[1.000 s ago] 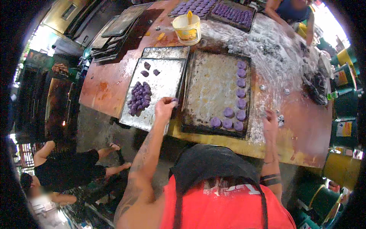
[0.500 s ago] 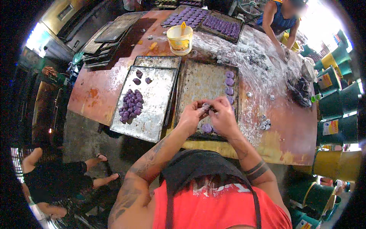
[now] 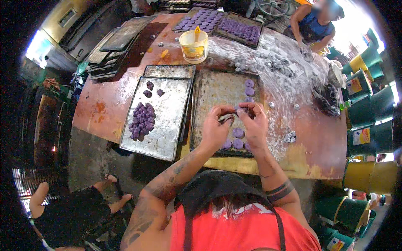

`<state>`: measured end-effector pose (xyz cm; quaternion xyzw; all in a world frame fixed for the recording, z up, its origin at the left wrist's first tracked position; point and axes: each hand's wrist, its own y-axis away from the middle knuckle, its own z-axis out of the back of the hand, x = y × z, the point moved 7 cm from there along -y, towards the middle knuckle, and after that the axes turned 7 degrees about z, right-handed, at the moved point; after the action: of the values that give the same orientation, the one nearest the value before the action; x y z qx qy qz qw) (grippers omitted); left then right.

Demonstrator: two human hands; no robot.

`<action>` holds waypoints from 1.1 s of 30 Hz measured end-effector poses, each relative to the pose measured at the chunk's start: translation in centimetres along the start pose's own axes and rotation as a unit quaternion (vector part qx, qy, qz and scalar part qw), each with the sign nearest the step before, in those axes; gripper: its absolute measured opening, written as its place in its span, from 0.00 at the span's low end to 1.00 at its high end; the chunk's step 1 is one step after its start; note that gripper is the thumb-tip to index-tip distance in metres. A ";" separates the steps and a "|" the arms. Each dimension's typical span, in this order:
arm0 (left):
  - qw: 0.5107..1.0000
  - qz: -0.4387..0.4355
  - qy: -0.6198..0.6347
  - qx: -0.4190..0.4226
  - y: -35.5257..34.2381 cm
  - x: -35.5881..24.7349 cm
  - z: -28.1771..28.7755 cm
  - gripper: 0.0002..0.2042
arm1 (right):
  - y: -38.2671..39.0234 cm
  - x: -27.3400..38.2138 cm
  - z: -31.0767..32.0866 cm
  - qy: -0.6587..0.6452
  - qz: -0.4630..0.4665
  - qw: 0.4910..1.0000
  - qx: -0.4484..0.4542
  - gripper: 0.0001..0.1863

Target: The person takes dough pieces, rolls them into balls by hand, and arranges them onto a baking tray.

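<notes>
Small dough piece (image 3: 237, 108) pinched between left hand (image 3: 215, 124) and right hand (image 3: 256, 122), mostly hidden, over the dark-rimmed tray (image 3: 215, 88) on the desk (image 3: 320, 144). Change vs a second ago: hands together, not apart; shaping looks underway.

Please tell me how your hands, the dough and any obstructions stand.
Left hand, right hand: both pinching small dough piece. Above tray. Hands hiding some purple rounds.

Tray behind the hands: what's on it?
On the tray, purple rounds show along the right side and near-right corner. The left hand and right hand block part of it; anything behind them can't be seen.
</notes>
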<state>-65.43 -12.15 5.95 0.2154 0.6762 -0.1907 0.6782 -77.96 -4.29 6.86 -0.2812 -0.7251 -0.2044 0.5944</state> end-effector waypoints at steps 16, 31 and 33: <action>0.817 0.303 0.436 0.225 1.6 3.5 -2.1 0.17 | -0.3 2.4 -3.6 0.313 0.301 0.860 0.268 0.18; 0.943 0.296 0.142 -0.058 4.7 14.9 8.5 0.30 | 4.2 -14.1 -1.2 0.483 0.037 0.836 0.258 0.15; 0.956 0.272 0.078 -0.082 4.7 13.2 9.9 0.26 | 5.0 -14.4 -2.1 0.555 0.141 0.759 0.310 0.19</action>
<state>-54.42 -13.24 -7.17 0.3491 0.6563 0.0740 0.6647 -71.22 -4.20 -6.93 -0.0179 -0.2444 -0.0030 0.9695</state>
